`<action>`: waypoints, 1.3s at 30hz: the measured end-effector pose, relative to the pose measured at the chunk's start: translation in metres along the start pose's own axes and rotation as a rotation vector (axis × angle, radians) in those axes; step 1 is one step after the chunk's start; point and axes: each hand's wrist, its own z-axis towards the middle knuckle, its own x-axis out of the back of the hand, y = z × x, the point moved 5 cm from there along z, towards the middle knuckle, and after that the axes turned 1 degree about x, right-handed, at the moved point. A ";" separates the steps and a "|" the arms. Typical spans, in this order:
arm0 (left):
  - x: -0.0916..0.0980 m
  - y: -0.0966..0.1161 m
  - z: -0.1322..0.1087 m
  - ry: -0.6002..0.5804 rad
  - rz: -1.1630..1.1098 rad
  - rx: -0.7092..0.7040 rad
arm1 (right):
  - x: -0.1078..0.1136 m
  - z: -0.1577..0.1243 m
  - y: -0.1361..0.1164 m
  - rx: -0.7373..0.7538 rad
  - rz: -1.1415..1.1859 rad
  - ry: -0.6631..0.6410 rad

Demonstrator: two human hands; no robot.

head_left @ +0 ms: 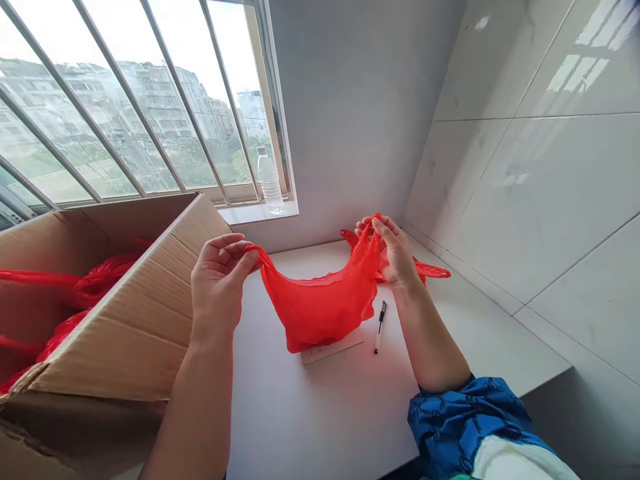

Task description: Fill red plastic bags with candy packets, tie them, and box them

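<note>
A red plastic bag (323,310) hangs stretched between my two hands above the white table. My left hand (223,277) pinches one of its handles between thumb and fingers. The other handle is gripped by my right hand (393,250), a little higher up. Under the bag lies a flat, pale paper or pad (333,351), mostly covered. A pen with a black cap (381,327) rests to the right of it. Behind my right hand, more red plastic (433,270) lies on the table, partly hidden by my hand and wrist.
At the left stands an open cardboard box (130,300) with bundles of red plastic bags (107,277) inside. A clear bottle (270,181) stands on the sill of the barred window. The white table (290,413) meets a grey wall behind and a tiled wall at the right.
</note>
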 end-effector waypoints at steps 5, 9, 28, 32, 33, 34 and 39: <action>-0.005 0.016 -0.006 0.059 0.170 -0.195 | -0.018 -0.011 -0.002 0.066 -0.032 -0.113; -0.027 0.013 -0.016 -0.073 0.282 -0.234 | -0.048 -0.030 0.013 0.019 -0.278 -0.338; -0.047 -0.105 -0.045 -0.740 -0.021 0.508 | -0.047 -0.030 0.075 -0.357 -0.184 -0.434; -0.041 -0.104 -0.042 -0.667 -0.136 0.621 | -0.047 -0.036 0.063 -0.274 -0.434 -0.653; -0.041 -0.103 -0.042 -0.659 -0.142 0.637 | -0.048 -0.038 0.060 -0.212 -0.516 -0.675; -0.041 -0.102 -0.043 -0.653 -0.134 0.647 | -0.049 -0.039 0.057 -0.130 -0.607 -0.675; -0.043 -0.105 -0.050 -0.682 -0.004 0.681 | -0.057 -0.047 0.057 0.251 -1.052 -0.582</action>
